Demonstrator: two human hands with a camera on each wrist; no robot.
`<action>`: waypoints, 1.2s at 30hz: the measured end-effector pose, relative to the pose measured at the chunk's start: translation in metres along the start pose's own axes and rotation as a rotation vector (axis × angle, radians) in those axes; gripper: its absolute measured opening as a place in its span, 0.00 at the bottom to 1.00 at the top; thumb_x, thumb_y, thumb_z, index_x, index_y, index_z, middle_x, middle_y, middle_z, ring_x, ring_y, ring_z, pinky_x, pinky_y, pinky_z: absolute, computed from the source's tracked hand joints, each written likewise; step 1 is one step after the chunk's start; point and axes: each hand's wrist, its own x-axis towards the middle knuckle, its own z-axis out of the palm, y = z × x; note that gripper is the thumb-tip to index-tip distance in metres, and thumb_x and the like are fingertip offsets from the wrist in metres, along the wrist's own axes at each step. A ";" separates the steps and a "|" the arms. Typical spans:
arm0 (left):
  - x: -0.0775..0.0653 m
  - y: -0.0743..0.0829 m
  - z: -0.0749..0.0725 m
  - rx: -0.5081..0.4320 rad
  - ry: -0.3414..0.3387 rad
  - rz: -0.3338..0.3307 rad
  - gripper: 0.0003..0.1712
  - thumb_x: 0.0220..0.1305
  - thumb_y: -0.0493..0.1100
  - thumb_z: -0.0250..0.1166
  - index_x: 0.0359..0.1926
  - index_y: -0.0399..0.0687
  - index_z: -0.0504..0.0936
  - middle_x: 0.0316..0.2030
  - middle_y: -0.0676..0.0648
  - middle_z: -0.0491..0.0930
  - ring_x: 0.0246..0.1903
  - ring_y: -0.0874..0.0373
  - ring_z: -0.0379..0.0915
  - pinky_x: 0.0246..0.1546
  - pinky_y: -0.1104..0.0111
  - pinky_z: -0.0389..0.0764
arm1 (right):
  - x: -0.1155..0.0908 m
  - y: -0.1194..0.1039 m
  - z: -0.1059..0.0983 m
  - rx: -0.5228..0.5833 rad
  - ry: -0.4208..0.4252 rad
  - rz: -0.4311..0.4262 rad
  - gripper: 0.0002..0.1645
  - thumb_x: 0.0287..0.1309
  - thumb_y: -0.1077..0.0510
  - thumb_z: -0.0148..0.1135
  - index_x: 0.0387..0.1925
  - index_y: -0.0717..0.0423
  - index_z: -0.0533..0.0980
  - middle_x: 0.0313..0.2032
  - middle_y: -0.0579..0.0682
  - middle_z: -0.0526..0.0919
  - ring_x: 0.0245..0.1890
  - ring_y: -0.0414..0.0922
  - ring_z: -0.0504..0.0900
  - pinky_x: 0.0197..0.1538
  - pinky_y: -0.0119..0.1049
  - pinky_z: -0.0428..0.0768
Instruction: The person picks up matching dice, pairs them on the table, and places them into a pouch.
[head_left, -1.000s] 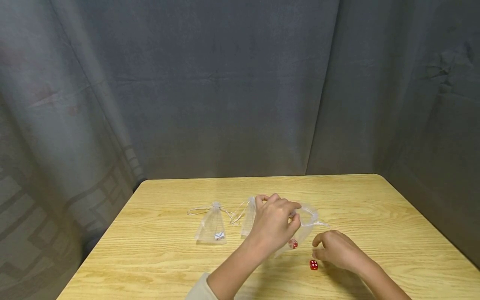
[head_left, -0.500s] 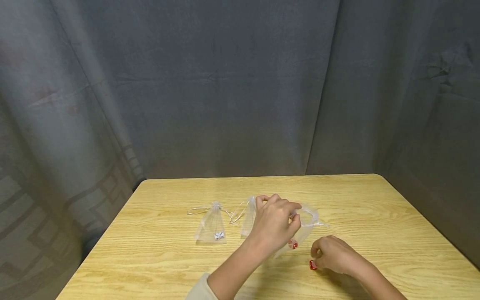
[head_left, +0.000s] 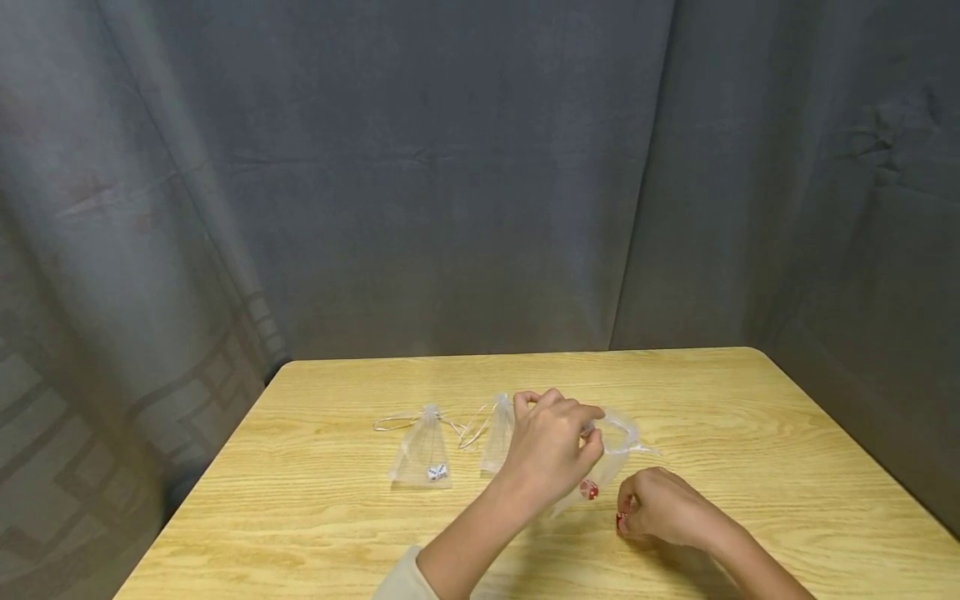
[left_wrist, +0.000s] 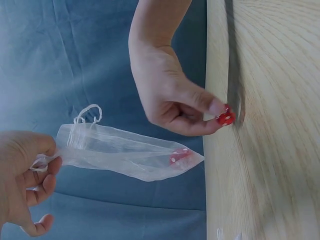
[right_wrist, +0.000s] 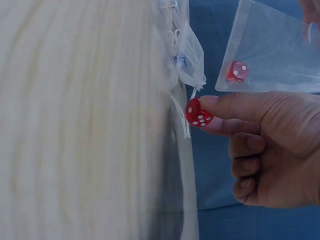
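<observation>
My left hand point(head_left: 551, 442) pinches a sheer white drawstring pouch point(left_wrist: 115, 150) near its open mouth, so the pouch hangs down. Inside its bottom corner lies red dice point(left_wrist: 180, 156), seen through the mesh; how many I cannot tell. Just right of the pouch, my right hand point(head_left: 663, 504) holds a red die point(right_wrist: 199, 113) with white dots between thumb and index finger, low over the table. The other fingers of that hand are curled in, as the right wrist view shows.
Left on the wooden table point(head_left: 300, 517) lies a cinched pouch point(head_left: 422, 450) with white dice point(head_left: 437, 472) inside. A second cinched pouch point(head_left: 497, 442) sits beside it, partly behind my left hand; blue dice point(right_wrist: 180, 61) show in the right wrist view. Grey curtains point(head_left: 450, 167) surround the table.
My right hand has come down to the red die on the table and now pinches it. The left hand and its pouch have stayed nearly still.
</observation>
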 end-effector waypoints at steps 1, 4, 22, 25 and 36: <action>0.000 0.000 0.000 0.002 0.000 0.000 0.08 0.50 0.39 0.66 0.34 0.54 0.86 0.24 0.61 0.81 0.28 0.68 0.67 0.43 0.61 0.62 | 0.001 0.000 -0.001 -0.013 0.020 0.011 0.05 0.45 0.59 0.69 0.22 0.49 0.79 0.18 0.39 0.72 0.16 0.35 0.65 0.19 0.28 0.66; 0.000 0.000 0.000 0.008 -0.002 -0.001 0.08 0.50 0.40 0.66 0.34 0.54 0.86 0.24 0.61 0.80 0.28 0.68 0.67 0.43 0.61 0.62 | 0.003 -0.001 -0.003 -0.068 0.097 0.033 0.04 0.45 0.58 0.69 0.24 0.48 0.79 0.16 0.40 0.68 0.13 0.33 0.61 0.17 0.27 0.61; -0.001 0.000 0.001 0.011 -0.016 0.008 0.07 0.51 0.40 0.66 0.33 0.53 0.86 0.25 0.61 0.81 0.28 0.68 0.67 0.44 0.61 0.62 | 0.007 -0.001 -0.015 -0.184 0.499 0.089 0.15 0.43 0.57 0.72 0.34 0.61 0.82 0.31 0.54 0.83 0.28 0.48 0.77 0.27 0.42 0.75; -0.002 -0.001 0.001 0.015 -0.017 0.011 0.07 0.51 0.40 0.65 0.33 0.53 0.86 0.24 0.61 0.81 0.28 0.68 0.67 0.44 0.60 0.62 | 0.007 -0.001 -0.017 -0.184 0.557 0.089 0.17 0.43 0.58 0.72 0.35 0.64 0.81 0.33 0.58 0.83 0.28 0.48 0.77 0.26 0.42 0.75; -0.003 -0.002 0.003 0.001 0.003 0.010 0.08 0.49 0.38 0.66 0.33 0.52 0.86 0.24 0.61 0.81 0.27 0.68 0.68 0.42 0.61 0.62 | 0.003 -0.004 -0.029 -0.179 0.758 0.083 0.10 0.44 0.60 0.71 0.32 0.57 0.82 0.27 0.54 0.81 0.29 0.52 0.77 0.24 0.40 0.71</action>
